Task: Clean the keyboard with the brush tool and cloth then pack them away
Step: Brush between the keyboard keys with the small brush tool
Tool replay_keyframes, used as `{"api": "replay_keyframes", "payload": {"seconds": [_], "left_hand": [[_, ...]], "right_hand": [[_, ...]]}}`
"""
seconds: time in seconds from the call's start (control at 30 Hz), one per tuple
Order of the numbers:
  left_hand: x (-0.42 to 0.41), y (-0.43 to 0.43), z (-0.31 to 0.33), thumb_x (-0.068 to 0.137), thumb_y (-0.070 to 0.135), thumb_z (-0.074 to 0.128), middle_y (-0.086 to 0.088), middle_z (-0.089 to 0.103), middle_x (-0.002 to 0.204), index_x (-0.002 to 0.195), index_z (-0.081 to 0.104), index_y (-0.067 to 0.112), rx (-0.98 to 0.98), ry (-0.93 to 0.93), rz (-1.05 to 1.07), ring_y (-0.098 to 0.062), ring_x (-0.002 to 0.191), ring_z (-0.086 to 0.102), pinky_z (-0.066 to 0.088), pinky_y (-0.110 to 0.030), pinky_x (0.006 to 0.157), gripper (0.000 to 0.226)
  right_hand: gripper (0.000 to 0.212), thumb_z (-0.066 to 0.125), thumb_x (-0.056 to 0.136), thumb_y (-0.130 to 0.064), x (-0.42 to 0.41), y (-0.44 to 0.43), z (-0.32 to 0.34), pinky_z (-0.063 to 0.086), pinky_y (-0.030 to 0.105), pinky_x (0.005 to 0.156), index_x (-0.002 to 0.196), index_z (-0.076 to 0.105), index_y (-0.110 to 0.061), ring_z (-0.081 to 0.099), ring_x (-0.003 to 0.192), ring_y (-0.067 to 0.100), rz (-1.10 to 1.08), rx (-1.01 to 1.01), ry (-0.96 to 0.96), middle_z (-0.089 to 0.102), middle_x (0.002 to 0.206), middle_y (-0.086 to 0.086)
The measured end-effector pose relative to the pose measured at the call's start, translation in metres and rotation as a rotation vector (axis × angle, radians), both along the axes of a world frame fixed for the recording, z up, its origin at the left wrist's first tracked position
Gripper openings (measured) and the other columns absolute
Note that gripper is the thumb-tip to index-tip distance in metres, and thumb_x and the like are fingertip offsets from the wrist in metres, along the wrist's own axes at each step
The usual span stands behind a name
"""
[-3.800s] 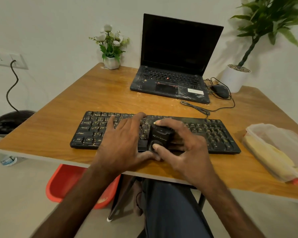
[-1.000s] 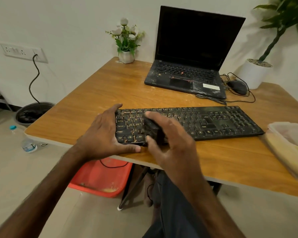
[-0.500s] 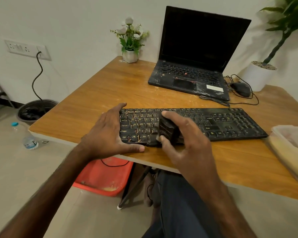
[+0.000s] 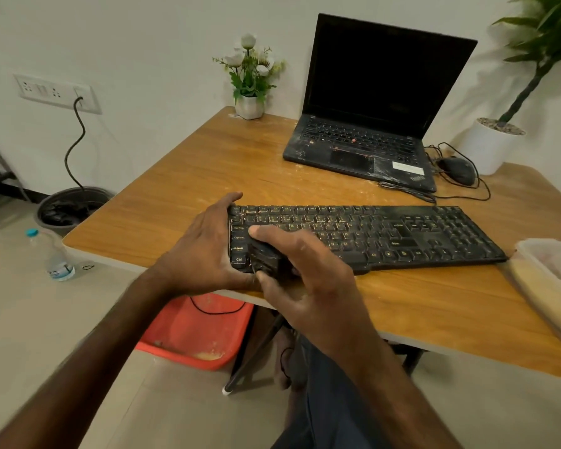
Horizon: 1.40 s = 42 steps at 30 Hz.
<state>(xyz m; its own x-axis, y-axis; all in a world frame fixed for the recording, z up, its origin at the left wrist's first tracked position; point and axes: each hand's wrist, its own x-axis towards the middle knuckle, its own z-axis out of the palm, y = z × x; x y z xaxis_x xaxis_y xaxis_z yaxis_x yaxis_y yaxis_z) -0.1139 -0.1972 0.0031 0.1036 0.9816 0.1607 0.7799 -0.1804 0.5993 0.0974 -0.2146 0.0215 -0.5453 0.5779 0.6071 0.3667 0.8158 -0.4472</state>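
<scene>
A black keyboard (image 4: 386, 234) lies across the near part of the wooden table (image 4: 227, 163), dusty between the keys. My right hand (image 4: 308, 273) grips a small black brush tool (image 4: 268, 260) and holds it down on the keyboard's front left corner. My left hand (image 4: 201, 251) clasps the keyboard's left end, index finger at the far corner and thumb along the front edge. A clear plastic box (image 4: 551, 280) with a yellow cloth (image 4: 538, 286) inside sits at the table's right edge.
A black laptop (image 4: 366, 124) stands open at the back, with a wired mouse (image 4: 459, 170) and cable beside it. A small flower pot (image 4: 249, 105) and a large white plant pot (image 4: 486, 144) stand at the rear. Under the table lies a red basin (image 4: 191, 332); a bottle (image 4: 54, 257) stands on the floor.
My right hand has carried the brush tool leftward along the keyboard, from its middle to the front left corner. My left hand has shifted from the keys to the keyboard's left end.
</scene>
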Motion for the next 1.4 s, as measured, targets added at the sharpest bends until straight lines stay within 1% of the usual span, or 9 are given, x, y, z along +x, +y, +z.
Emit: {"api": "replay_keyframes", "payload": {"seconds": [0.13, 0.37, 0.47, 0.67, 0.9, 1.0, 1.07, 1.17, 1.4], "left_hand": [[-0.004, 0.001, 0.001, 0.036, 0.087, 0.076, 0.001, 0.024, 0.157, 0.156, 0.002, 0.032, -0.013, -0.026, -0.009, -0.012, 0.143, 0.024, 0.026, -0.038, 0.119, 0.151], [-0.002, 0.000, 0.002, 0.036, 0.082, 0.076, -0.002, 0.028, 0.156, 0.156, 0.002, 0.030, -0.004, -0.059, -0.017, -0.014, 0.142, 0.027, 0.027, -0.034, 0.116, 0.150], [-0.004, 0.000, 0.002, 0.032, 0.085, 0.078, 0.000, 0.027, 0.156, 0.155, 0.001, 0.035, -0.016, -0.061, -0.013, -0.012, 0.142, 0.026, 0.026, -0.037, 0.119, 0.154], [-0.004, 0.000, 0.002, 0.033, 0.083, 0.080, 0.000, 0.025, 0.157, 0.155, 0.000, 0.037, -0.026, -0.067, -0.018, -0.012, 0.142, 0.025, 0.025, -0.039, 0.119, 0.153], [-0.003, 0.000, 0.002, 0.032, 0.085, 0.078, 0.001, 0.026, 0.155, 0.155, 0.001, 0.034, -0.020, -0.058, -0.012, -0.011, 0.141, 0.025, 0.027, -0.038, 0.118, 0.154], [-0.003, 0.001, 0.002, 0.032, 0.086, 0.078, 0.002, 0.025, 0.156, 0.155, 0.002, 0.034, -0.020, -0.056, -0.011, -0.010, 0.141, 0.024, 0.026, -0.037, 0.118, 0.154], [-0.002, 0.001, 0.002, 0.032, 0.086, 0.078, 0.001, 0.026, 0.155, 0.155, 0.002, 0.034, -0.012, -0.056, -0.013, -0.009, 0.140, 0.025, 0.026, -0.037, 0.118, 0.154], [-0.003, 0.001, 0.002, 0.032, 0.087, 0.078, 0.002, 0.027, 0.154, 0.155, 0.002, 0.035, -0.009, -0.058, -0.012, -0.011, 0.141, 0.025, 0.028, -0.040, 0.118, 0.153], [-0.003, 0.001, 0.003, 0.033, 0.086, 0.078, 0.001, 0.026, 0.156, 0.155, 0.003, 0.034, -0.016, -0.057, -0.016, -0.012, 0.141, 0.025, 0.027, -0.039, 0.118, 0.153]], "right_hand": [[0.060, 0.073, 0.089, -0.015, 0.022, 0.004, 0.001, 0.056, 0.031, 0.066, 0.139, 0.043, -0.032, 0.061, 0.088, 0.013, -0.098, 0.042, -0.002, 0.057, 0.112, -0.001], [0.059, 0.069, 0.091, -0.016, 0.000, -0.001, 0.004, 0.055, 0.029, 0.057, 0.139, 0.040, -0.033, 0.059, 0.075, 0.013, -0.044, 0.066, -0.108, 0.055, 0.106, -0.001], [0.060, 0.072, 0.090, -0.017, 0.017, 0.002, 0.006, 0.057, 0.030, 0.065, 0.140, 0.043, -0.033, 0.062, 0.086, 0.014, -0.066, 0.013, -0.067, 0.057, 0.113, -0.001], [0.067, 0.076, 0.085, -0.018, 0.053, 0.016, 0.009, 0.058, 0.022, 0.076, 0.139, 0.041, -0.036, 0.060, 0.100, 0.009, -0.343, 0.014, 0.033, 0.059, 0.121, -0.001], [0.065, 0.071, 0.089, -0.017, 0.018, 0.009, 0.006, 0.058, 0.023, 0.065, 0.142, 0.038, -0.034, 0.061, 0.086, 0.011, -0.192, 0.074, -0.113, 0.058, 0.114, 0.001], [0.065, 0.071, 0.090, -0.021, 0.033, 0.018, 0.011, 0.060, 0.027, 0.069, 0.142, 0.037, -0.036, 0.061, 0.092, 0.012, -0.297, 0.049, -0.103, 0.057, 0.119, 0.002], [0.064, 0.072, 0.090, -0.022, 0.032, 0.017, 0.014, 0.060, 0.028, 0.075, 0.142, 0.038, -0.036, 0.059, 0.100, 0.011, -0.240, -0.013, -0.075, 0.057, 0.125, 0.000], [0.062, 0.070, 0.091, -0.021, 0.018, 0.012, 0.013, 0.059, 0.025, 0.072, 0.142, 0.038, -0.036, 0.059, 0.096, 0.010, -0.147, 0.008, -0.120, 0.057, 0.120, -0.001], [0.063, 0.070, 0.090, -0.022, 0.041, 0.026, 0.017, 0.061, 0.035, 0.076, 0.141, 0.037, -0.038, 0.060, 0.100, 0.012, -0.311, 0.010, -0.112, 0.057, 0.124, 0.000]]}}
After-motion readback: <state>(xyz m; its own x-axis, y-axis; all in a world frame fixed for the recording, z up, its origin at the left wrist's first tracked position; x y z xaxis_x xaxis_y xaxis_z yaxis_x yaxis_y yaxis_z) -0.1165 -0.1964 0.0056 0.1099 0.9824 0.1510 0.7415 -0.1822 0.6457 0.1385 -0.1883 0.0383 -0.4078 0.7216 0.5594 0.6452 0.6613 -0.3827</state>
